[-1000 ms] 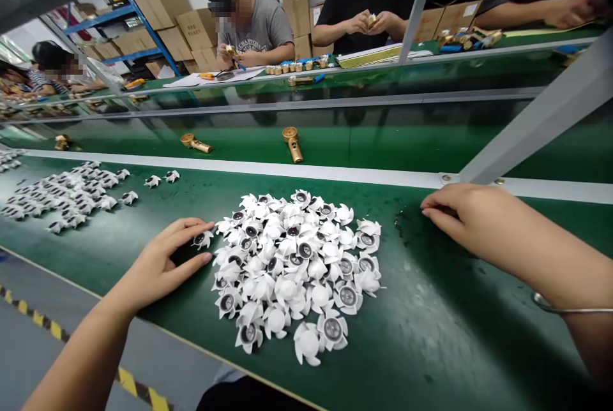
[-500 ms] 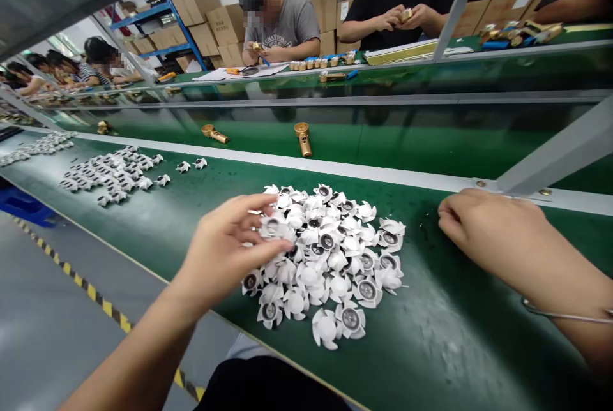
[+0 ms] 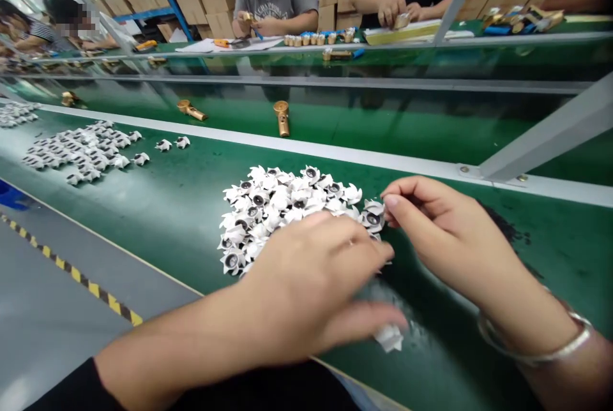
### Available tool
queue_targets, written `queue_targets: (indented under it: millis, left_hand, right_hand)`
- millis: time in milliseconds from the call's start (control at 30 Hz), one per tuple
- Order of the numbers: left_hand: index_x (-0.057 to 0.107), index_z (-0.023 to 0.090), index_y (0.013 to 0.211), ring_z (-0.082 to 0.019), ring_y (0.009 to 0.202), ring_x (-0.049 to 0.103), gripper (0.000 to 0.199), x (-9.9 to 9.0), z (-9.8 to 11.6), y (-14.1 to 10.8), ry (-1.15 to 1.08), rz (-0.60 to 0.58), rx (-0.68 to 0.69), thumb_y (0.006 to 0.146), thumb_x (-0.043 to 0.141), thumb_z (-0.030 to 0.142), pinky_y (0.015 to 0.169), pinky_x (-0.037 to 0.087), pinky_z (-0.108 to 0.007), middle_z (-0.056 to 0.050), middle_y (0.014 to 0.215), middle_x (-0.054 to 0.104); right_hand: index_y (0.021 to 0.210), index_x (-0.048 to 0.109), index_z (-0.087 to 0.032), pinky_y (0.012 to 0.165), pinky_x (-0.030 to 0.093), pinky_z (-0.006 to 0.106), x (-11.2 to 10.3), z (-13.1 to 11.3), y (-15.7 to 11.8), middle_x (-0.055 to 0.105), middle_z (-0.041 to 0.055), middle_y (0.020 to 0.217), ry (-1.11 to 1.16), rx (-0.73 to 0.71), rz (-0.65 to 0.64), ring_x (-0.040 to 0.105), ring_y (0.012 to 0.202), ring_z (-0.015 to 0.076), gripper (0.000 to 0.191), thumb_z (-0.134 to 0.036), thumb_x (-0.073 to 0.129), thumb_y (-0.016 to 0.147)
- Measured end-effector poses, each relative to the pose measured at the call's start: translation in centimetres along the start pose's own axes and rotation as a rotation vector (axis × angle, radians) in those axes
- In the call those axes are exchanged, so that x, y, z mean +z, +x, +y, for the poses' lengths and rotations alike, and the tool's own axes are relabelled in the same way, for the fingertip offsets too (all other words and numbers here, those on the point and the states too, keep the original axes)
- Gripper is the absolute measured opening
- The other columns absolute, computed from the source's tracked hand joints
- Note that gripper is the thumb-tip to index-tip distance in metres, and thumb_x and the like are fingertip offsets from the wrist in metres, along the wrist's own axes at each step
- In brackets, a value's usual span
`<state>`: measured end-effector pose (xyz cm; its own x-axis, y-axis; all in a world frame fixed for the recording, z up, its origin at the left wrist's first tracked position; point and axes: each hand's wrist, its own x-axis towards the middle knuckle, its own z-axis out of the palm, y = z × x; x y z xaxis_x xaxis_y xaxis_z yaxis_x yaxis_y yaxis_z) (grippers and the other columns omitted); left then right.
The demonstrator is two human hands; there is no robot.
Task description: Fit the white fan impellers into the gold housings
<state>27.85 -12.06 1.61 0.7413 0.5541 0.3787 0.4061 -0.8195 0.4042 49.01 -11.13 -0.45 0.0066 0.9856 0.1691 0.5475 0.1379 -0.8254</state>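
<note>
My left hand [image 3: 320, 277] reaches across the front of a pile of white fan blade wheels [image 3: 275, 203]. Its thumb and fingers are apart, and the hand is a little blurred. Just under the thumb tip shows a single white fan wheel [image 3: 390, 337], partly covered by the thumb. My right hand [image 3: 440, 226] is at the pile's right edge, thumb and fingertips pinched together beside a fan wheel with a dark hub [image 3: 372, 218]. Whatever the pinch holds is too small to make out. Small black bits [image 3: 510, 229] lie on the green bench behind the right wrist.
More fan wheels [image 3: 86, 149] lie in a group to the left. Gold fan housings [image 3: 282, 119] sit on the green belt beyond the white rail [image 3: 335, 150]. A slanted metal post [image 3: 550, 120] rises at right. Co-workers sit across the line.
My left hand has swung right and forward over the pile's front. My right hand has moved left to the pile's edge, uncovering black bits. The view has shifted right and down.
</note>
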Motion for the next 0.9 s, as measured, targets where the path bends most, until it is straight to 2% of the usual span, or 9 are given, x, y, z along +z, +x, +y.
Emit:
queue_targets:
  millis: [67,233,333,433,533,633,733,800,900]
  left_hand:
    - [0.065,0.014,0.122,-0.025,0.084,0.063,0.056,1.3,1.6,-1.2,0.104,-0.076,0.111,0.091,0.061,0.060,0.070,0.051,-0.039,-0.009,0.103,0.071]
    - [0.067,0.015,0.113,-0.019,0.076,0.060,0.026,3.8,3.4,-3.0,0.171,-0.249,0.187,0.101,0.055,0.034,0.062,0.041,-0.034,-0.004,0.090,0.067]
    - [0.062,0.017,0.126,-0.019,0.076,0.059,0.034,4.1,3.5,-2.8,0.181,-0.270,0.218,0.102,0.051,0.038,0.061,0.041,-0.034,-0.004,0.094,0.066]
    - [0.064,0.016,0.120,-0.020,0.072,0.058,0.045,4.1,3.7,-2.3,0.176,-0.365,0.223,0.099,0.051,0.054,0.058,0.043,-0.035,-0.004,0.093,0.063]
    - [0.067,0.016,0.105,-0.020,0.071,0.059,0.029,3.6,3.6,-1.5,0.123,-0.429,0.225,0.098,0.058,0.042,0.060,0.047,-0.034,-0.005,0.090,0.061]
    - [0.068,0.017,0.102,-0.017,0.086,0.063,0.019,2.3,2.7,-0.4,-0.253,-0.268,0.053,0.095,0.066,0.034,0.075,0.054,-0.028,-0.007,0.105,0.062]
    - [0.065,0.022,0.112,-0.015,0.101,0.064,0.028,1.4,1.4,0.3,-0.817,0.134,-0.289,0.086,0.077,0.021,0.082,0.054,-0.021,-0.005,0.115,0.061]
    - [0.064,0.025,0.111,-0.013,0.094,0.066,0.032,1.4,0.8,0.5,-1.138,0.335,-0.461,0.084,0.078,0.016,0.078,0.056,-0.021,-0.003,0.109,0.064]
    - [0.065,0.022,0.104,-0.011,0.079,0.070,0.029,1.8,0.4,0.6,-1.396,0.408,-0.599,0.081,0.081,0.013,0.071,0.056,-0.022,-0.001,0.094,0.070]
  right_hand:
    - [0.089,0.062,-0.024,0.056,0.043,0.027,0.0,0.2,0.1,0.063,0.0001,0.074,0.030,0.005,0.016,0.057,0.067,0.0162,0.015,-0.036,0.056,0.095]
    - [0.084,0.062,-0.023,0.050,0.036,0.026,0.4,-0.3,-0.1,0.056,-0.0026,0.066,0.003,-0.032,-0.010,0.047,0.056,0.0124,0.013,-0.029,0.057,0.094]
    - [0.083,0.062,-0.023,0.049,0.035,0.027,0.5,-0.4,-0.1,0.056,-0.0025,0.065,0.012,-0.040,-0.018,0.045,0.055,0.0119,0.013,-0.028,0.057,0.094]
    - [0.084,0.062,-0.023,0.051,0.038,0.026,0.4,-0.2,0.0,0.058,-0.0018,0.069,0.070,0.008,-0.030,0.049,0.059,0.0126,0.014,-0.030,0.057,0.095]
    - [0.086,0.062,-0.024,0.053,0.042,0.025,0.2,-0.1,0.0,0.060,-0.0012,0.072,0.177,0.052,-0.050,0.053,0.064,0.0135,0.015,-0.033,0.057,0.096]
    - [0.088,0.062,-0.024,0.056,0.046,0.024,0.0,-0.7,-0.3,0.061,-0.0014,0.073,0.265,0.012,-0.012,0.056,0.066,0.0134,0.015,-0.034,0.057,0.097]
    - [0.089,0.063,-0.026,0.058,0.049,0.022,-0.1,-1.4,-0.8,0.064,-0.0025,0.076,0.256,-0.098,0.029,0.059,0.069,0.0128,0.013,-0.032,0.056,0.098]
    - [0.090,0.064,-0.028,0.059,0.049,0.020,-0.2,-1.8,-1.2,0.066,-0.0037,0.080,0.203,-0.172,0.036,0.061,0.073,0.0120,0.011,-0.031,0.057,0.098]
    - [0.091,0.064,-0.029,0.062,0.048,0.020,-0.1,-2.0,-1.7,0.066,-0.0052,0.084,0.115,-0.270,0.007,0.060,0.073,0.0100,0.008,-0.028,0.059,0.098]
